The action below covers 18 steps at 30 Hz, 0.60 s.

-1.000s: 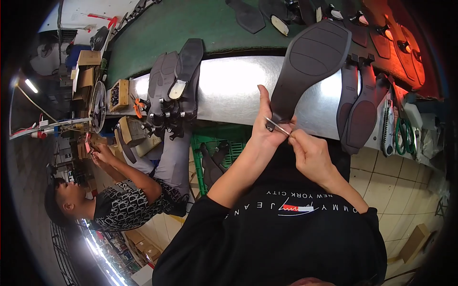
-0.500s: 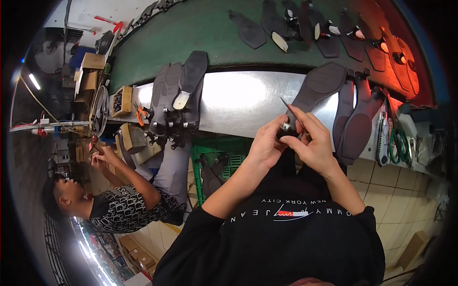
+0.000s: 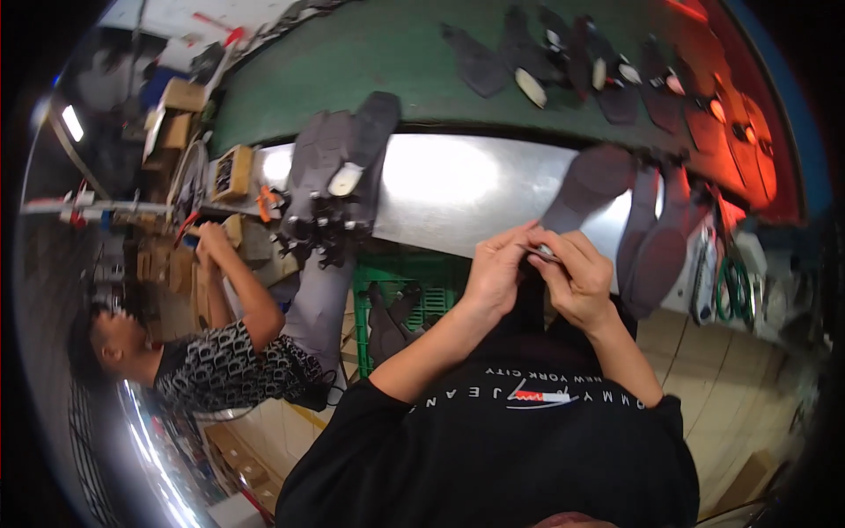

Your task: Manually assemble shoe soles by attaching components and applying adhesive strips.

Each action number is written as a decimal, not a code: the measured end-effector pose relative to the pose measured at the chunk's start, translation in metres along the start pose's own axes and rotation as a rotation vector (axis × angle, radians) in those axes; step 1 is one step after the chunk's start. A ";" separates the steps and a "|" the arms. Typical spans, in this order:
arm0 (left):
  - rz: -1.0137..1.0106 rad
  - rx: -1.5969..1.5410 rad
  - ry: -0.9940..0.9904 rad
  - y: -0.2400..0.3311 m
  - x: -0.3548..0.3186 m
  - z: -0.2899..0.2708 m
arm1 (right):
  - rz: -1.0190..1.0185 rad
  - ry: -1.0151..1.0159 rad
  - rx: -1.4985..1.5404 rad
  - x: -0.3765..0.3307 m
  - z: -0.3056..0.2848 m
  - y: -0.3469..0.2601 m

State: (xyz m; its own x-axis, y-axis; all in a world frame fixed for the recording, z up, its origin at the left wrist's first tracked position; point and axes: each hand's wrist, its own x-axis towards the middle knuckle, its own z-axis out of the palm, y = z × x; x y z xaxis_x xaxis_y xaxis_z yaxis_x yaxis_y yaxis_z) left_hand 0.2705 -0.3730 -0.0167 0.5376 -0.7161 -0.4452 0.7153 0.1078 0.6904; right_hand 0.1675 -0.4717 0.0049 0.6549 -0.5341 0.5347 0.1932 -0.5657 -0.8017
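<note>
Both my hands meet in front of my chest, fingers pinched together. My left hand (image 3: 495, 275) and my right hand (image 3: 578, 280) close on a small dark piece with a shiny part (image 3: 544, 253); fingers cover most of it, so its kind is unclear. Just beyond them a dark grey shoe sole (image 3: 600, 176) lies at the metal tabletop (image 3: 440, 180). Its near end is hidden behind my fingers. More dark soles (image 3: 656, 255) lie to the right of my right hand. Left of the bare metal is a pile of soles with black straps (image 3: 330, 158).
Sandals (image 3: 528, 88) line the green bench (image 3: 352, 70), reddish-lit at right. Green-handled scissors (image 3: 732, 286) hang at right beside a cutter knife (image 3: 704, 277). Below is a green crate (image 3: 436, 304) with dark soles. At left, a co-worker's hands (image 3: 209, 242) work beside a wooden box (image 3: 232, 173).
The pointed metal tool that stuck up from my hands no longer shows. My fingers have drawn closer together. The whole view has shifted slightly, and the co-worker's hands have moved.
</note>
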 end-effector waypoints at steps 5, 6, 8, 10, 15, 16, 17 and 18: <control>0.345 0.243 0.130 0.058 -0.003 -0.011 | 0.277 -0.139 0.016 0.010 -0.020 -0.024; 0.462 0.331 0.210 0.080 -0.005 -0.017 | 0.248 -0.098 -0.012 0.011 -0.025 -0.020; 0.678 0.463 0.325 0.132 -0.011 -0.034 | 0.206 -0.068 -0.092 0.008 -0.039 -0.001; 0.766 0.409 0.423 0.175 -0.008 -0.071 | 0.325 0.007 -0.122 0.006 -0.054 0.008; 0.840 1.224 0.882 0.268 -0.011 -0.184 | 0.387 0.070 -0.432 0.004 -0.089 0.036; 0.963 1.222 0.901 0.268 -0.003 -0.178 | 0.339 0.062 -0.560 0.004 -0.094 0.042; 1.076 1.297 0.875 0.261 0.011 -0.157 | 0.383 0.076 -0.565 0.004 -0.100 0.045; 1.188 1.368 0.848 0.246 0.026 -0.124 | 0.395 0.091 -0.588 0.003 -0.105 0.051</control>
State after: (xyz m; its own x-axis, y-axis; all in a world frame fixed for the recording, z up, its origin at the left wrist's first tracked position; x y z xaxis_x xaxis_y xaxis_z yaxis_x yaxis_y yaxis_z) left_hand 0.5156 -0.2795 0.0715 0.7271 -0.2048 0.6553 -0.6225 -0.5993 0.5033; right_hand 0.1025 -0.5676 -0.0061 0.5261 -0.8049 0.2745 -0.4891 -0.5504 -0.6766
